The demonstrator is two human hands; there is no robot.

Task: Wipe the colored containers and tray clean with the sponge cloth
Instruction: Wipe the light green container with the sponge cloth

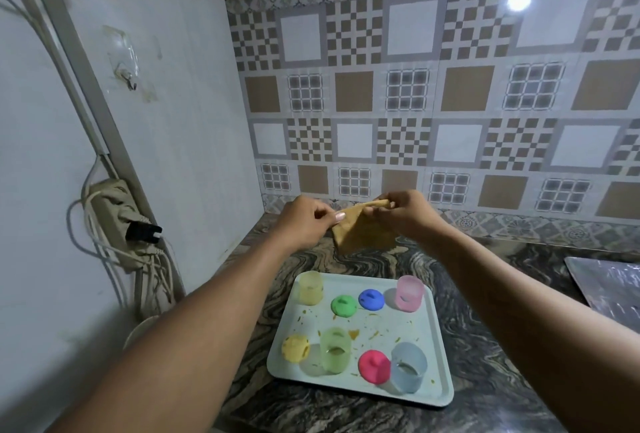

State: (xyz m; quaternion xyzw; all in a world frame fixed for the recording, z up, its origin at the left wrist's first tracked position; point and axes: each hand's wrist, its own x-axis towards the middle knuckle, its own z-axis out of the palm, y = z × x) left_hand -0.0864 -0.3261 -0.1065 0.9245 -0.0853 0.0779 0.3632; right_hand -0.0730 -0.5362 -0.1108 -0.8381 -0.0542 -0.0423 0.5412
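Note:
A tan sponge cloth (360,232) hangs in the air above the far end of the tray, stretched between both hands. My left hand (304,221) pinches its left corner and my right hand (405,211) grips its top right edge. Below them a pale tray (388,328) with yellow-brown smears lies on the counter. On it stand a yellow container (310,288), a pink container (409,293), a green container (335,349) and a blue-grey container (408,367). Between them lie a green lid (343,305), a blue lid (371,299), a yellow lid (295,348) and a pink lid (374,366).
The marbled counter (485,346) runs under a patterned tile wall. A power strip with cables (117,221) hangs on the white wall at left. A shiny metal sheet (609,283) lies at the right edge, and a white round rim (138,328) shows at lower left.

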